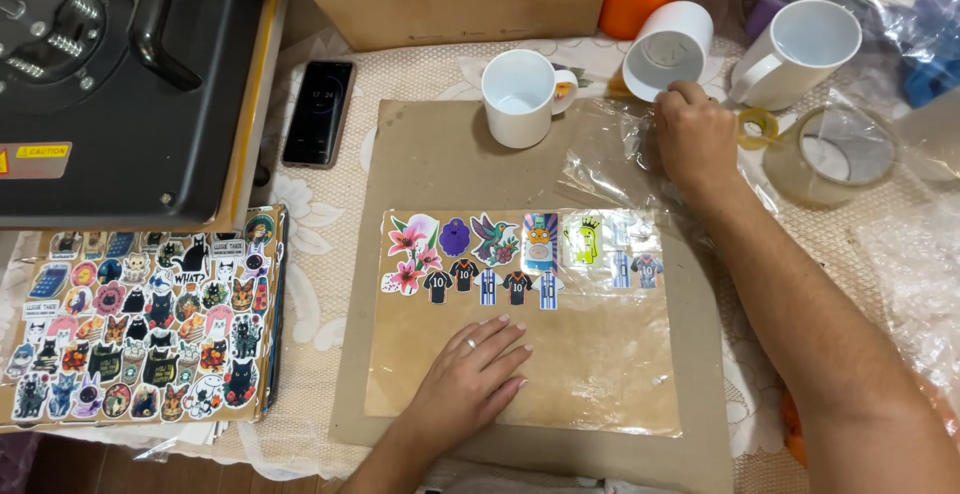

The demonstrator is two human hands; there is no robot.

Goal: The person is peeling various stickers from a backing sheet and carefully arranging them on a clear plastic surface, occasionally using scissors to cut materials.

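Clear film sheet is laid over a brown cardboard in the middle of the worktop, and it is covered along its upper edge by small stickers in two rows; about sixteen are counted. Three white mugs are seen behind it: one upright mug, one tipped mug and one mug at the right. Two tape rolls are counted, a small yellow roll and a large clear roll. One phone lies at the left. The left hand is pressed flat on the film, its grip open, fingers spread. The right hand is stretched forward, its grip closed on crumpled plastic wrap just beside the tipped mug.
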